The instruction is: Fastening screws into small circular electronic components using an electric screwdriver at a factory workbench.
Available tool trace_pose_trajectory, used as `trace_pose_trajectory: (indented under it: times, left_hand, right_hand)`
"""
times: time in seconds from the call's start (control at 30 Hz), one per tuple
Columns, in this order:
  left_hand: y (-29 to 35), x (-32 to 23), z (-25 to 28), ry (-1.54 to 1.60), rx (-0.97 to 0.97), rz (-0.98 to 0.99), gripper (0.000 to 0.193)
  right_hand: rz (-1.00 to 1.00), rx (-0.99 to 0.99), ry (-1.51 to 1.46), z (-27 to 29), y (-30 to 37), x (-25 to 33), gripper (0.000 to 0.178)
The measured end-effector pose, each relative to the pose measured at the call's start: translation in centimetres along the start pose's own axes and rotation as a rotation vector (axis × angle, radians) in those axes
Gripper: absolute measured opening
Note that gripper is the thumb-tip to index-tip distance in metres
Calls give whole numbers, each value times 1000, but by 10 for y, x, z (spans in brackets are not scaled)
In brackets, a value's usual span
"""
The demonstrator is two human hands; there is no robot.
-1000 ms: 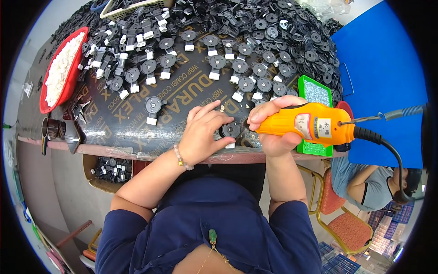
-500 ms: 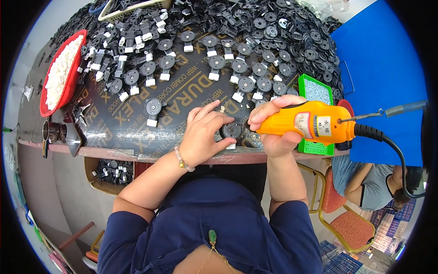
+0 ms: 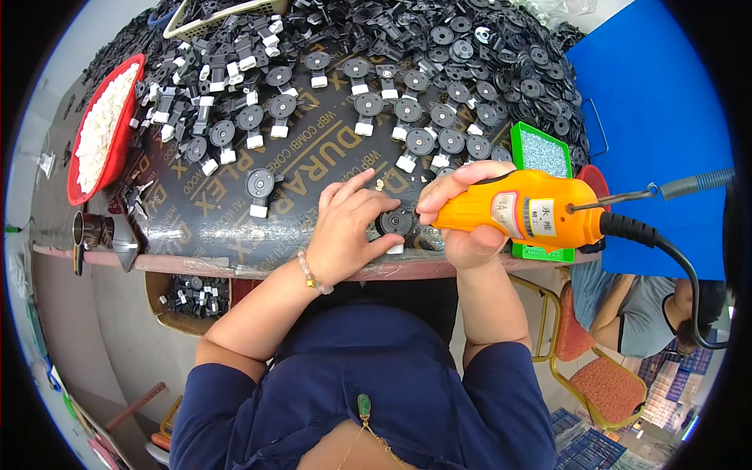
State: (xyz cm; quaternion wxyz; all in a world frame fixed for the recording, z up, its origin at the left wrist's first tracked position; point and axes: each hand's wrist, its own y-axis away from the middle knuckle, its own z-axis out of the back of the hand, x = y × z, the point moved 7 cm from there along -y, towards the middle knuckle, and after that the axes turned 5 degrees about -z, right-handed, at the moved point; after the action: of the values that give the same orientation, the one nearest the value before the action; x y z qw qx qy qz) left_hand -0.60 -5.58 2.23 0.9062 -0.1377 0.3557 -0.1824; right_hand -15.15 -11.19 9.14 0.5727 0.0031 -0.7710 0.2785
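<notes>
Orange electric screwdriver clenched in right hand, tip on black disc part at tabletop near edge; left hand steadies it. Finished-looking pieces lie in rows at 12 o'clock (loose heap beyond, seemingly undone).

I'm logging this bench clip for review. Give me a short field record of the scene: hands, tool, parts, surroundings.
left hand: steadies a black round part at the table edge
right hand: grips an orange power screwdriver, tip at that part
table: dark board, rows of black parts with white blocks
left side: red tray of white pieces
right side: green tray
</notes>
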Motion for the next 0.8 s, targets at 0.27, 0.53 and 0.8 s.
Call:
trace_pose_trajectory:
  times: [0.27, 0.53, 0.8]
  left_hand:
    - [0, -1, 1, -21, -16, -17, 51]
    - [-3, -1, -1, 4, -8, -8, 48]
    - [-1, -10, -3, -46, -2, -53, 53]
  right_hand:
    - [-86, -5, -118, -10, 0, -8, 74]
    - [-20, -58, -22, 9, -9, 10, 93]
    - [195, -372, 411, 151, 27, 88, 77]
